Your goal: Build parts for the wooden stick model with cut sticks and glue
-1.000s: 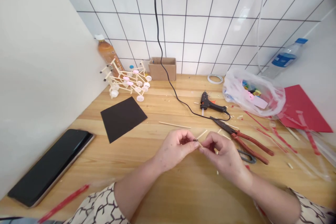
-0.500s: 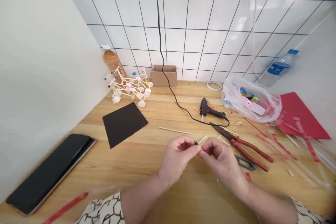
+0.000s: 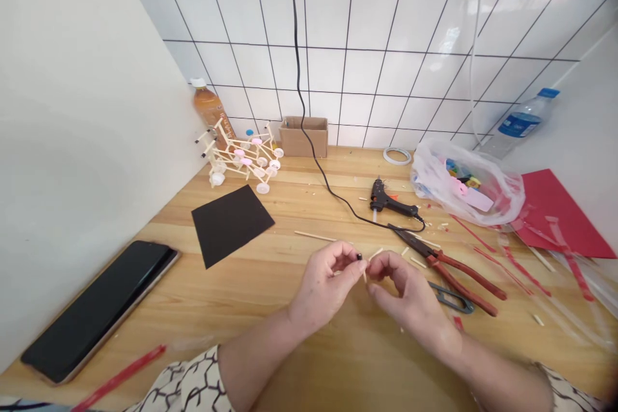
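Note:
My left hand (image 3: 324,283) pinches a short thin wooden stick (image 3: 364,275) with a small black piece (image 3: 359,257) at its upper end. Just to the right, my right hand (image 3: 408,293) has its thumb and fingers apart, the fingertips close beside the stick, with nothing visible between them. Beyond the hands, a long wooden stick (image 3: 321,236) lies on the wooden table (image 3: 270,302). Short stick pieces (image 3: 418,262) are scattered near my right hand.
Red-handled pliers (image 3: 449,264) lie right of my hands, with a black glue gun (image 3: 393,205) behind. A phone (image 3: 99,309), black card (image 3: 232,225) and wheeled stick models (image 3: 241,158) are left. A plastic bag (image 3: 466,187) and red sheet (image 3: 562,212) are right.
My right thumb and fingers have parted and moved slightly off the small stick, which now shows below my left fingertips. The whole view has shifted slightly.

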Demonstrator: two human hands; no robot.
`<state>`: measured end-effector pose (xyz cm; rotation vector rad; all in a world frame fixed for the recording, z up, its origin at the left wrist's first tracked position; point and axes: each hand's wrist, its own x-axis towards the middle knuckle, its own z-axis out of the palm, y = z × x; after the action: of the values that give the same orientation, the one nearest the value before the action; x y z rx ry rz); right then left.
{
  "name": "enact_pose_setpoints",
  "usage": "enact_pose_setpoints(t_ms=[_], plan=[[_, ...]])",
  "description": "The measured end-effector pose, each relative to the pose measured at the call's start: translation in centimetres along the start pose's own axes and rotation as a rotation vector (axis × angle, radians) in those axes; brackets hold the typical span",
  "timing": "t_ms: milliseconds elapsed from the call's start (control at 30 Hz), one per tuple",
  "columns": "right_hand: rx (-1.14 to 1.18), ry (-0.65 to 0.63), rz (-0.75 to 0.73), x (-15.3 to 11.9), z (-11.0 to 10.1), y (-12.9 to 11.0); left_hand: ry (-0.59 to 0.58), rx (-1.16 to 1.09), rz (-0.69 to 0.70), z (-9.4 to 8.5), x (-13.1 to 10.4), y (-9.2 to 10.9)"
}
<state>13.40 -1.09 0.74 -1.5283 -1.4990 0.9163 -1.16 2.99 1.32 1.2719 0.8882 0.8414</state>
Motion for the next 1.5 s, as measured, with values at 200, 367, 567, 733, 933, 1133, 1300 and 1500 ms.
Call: enact_pose_setpoints(t_ms=[200,367,567,733,933,1133,1300,1500], plan=[[0.033,-0.007,-0.017,0.0,-1.4,-0.5,-0.108,0.066,-0.071,-0.1,0.2,-0.1],[0.008,-0.069,-0.016,0.1,-1.4,-0.3,-0.181,0.23,-0.008,-0.1,0.2,-0.5],[-0.023,-0.093,-0.005,0.3,-1.1,-0.3,-0.201,0.344,0.022,-0.2,0.2,-0.7],[0.005,-0.1,0.03,0.4,-1.0,-0.2,-0.18,0.184,-0.079,0.1,0.3,-0.8],[0.082,-0.072,0.064,0.3,-1.0,0.2,-0.153,-0.039,-0.202,0.1,0.6,-1.2],[0.128,-0.008,0.075,0.2,-0.7,0.1,-0.073,-0.205,-0.236,0.2,0.7,-1.5],[0.181,0.004,0.071,0.1,-0.2,0.3,-0.039,-0.297,-0.266,0.4,0.6,-1.3],[0.153,0.055,-0.023,0.0,0.0,0.8,-0.035,-0.389,-0.282,0.4,0.6,-1.4]])
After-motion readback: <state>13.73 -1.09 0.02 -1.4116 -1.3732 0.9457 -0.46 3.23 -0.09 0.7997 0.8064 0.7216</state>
